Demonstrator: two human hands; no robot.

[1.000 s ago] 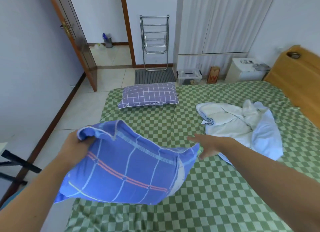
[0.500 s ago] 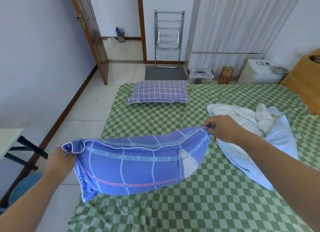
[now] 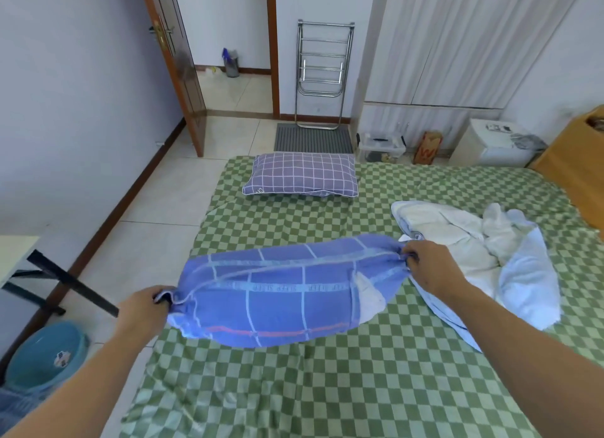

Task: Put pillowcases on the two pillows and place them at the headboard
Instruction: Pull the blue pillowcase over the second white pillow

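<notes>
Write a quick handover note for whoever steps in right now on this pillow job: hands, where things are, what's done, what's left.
Left hand grips one corner of the blue pillow; right hand pinches the opposite corner, holding it above the green checked bed.
Its case is on; a bit of white inner shows at the right-hand end.
The purple grid pillow, cased, lies at the bed's far edge.
The wooden headboard is on the right.
Left: tuck in the white part, place both pillows at the headboard.

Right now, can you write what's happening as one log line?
left hand: grips blue pillow corner | right hand: grips opposite corner | pillow: held over bed | purple pillow: lying on bed
</notes>
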